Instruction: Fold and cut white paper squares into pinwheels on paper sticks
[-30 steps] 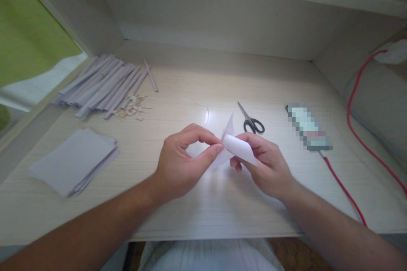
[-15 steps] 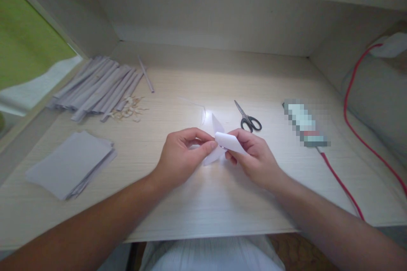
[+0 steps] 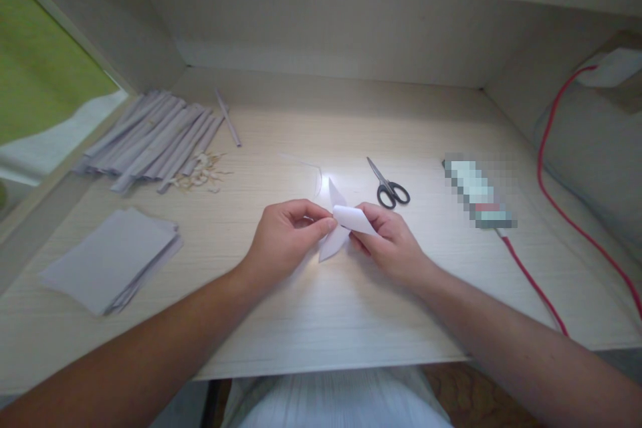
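Over the middle of the desk, a folded white paper piece [image 3: 353, 218] with several pointed flaps is held up between both hands. My left hand [image 3: 288, 235] pinches its near-centre edge between thumb and fingertips. From the other side, my right hand [image 3: 394, 238] closes around a curled flap, its fingers partly hidden behind the paper. Whatever lies between the fingertips at the centre is too small to make out. Just beyond the paper, a thin pale thread [image 3: 319, 177] curves across the desk. Scissors [image 3: 388, 188] with black handles lie slightly beyond my right hand.
Rolled paper tubes [image 3: 150, 137] are piled at the back left, one lying apart [image 3: 229, 119]. Beside them sit pale curled scraps [image 3: 203, 174]. A stack of paper sheets [image 3: 113, 257] lies front left. At right are a blurred phone-like device [image 3: 476, 192] and a red cable [image 3: 539, 287].
The right hand and the paper have shifted slightly left, toward the left hand. The flaps have turned a little, and the lower one now points further down. Both hands keep their hold.
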Motion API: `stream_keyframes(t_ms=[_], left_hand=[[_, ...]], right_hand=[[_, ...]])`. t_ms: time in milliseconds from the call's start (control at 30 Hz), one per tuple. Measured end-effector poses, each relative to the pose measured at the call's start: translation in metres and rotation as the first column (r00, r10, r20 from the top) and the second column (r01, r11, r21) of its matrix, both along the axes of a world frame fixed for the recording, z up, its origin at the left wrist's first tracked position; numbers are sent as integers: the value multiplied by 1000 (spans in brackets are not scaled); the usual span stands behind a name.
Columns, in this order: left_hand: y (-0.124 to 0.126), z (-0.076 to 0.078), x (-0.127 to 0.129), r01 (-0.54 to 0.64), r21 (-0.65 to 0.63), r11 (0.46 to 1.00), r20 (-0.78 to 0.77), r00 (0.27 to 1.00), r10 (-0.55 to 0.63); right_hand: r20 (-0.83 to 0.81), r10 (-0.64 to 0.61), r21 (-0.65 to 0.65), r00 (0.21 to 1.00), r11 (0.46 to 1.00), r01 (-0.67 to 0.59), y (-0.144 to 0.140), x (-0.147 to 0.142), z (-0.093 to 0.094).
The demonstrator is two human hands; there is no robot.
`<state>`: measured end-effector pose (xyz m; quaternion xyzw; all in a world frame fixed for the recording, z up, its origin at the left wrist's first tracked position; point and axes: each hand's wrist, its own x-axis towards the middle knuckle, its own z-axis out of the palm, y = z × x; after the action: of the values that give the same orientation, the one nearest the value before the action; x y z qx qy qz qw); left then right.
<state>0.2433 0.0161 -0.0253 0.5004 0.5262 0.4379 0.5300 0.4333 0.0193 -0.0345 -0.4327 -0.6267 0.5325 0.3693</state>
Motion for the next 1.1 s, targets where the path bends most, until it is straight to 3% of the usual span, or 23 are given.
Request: stream_keyframes(t_ms=[167,567,833,1100], left_hand=[[0,-3,0,-12,7,1000,-21,1000,13],[-1,-4,1,-25,40,999,-39,999,27],[-2,-3,1,-35,34,999,-14,999,35],[-4,0,1,-18,82,996,-26,999,21]], right_hand=[[17,6,25,1000,1000,-6,1,0,0],[-11,-12,-62,1000,998,11,2,-2,4],[34,23,12,999,1000,-23,2,-1,6],[-106,-64,-144,992,988,49,4,-4,4]])
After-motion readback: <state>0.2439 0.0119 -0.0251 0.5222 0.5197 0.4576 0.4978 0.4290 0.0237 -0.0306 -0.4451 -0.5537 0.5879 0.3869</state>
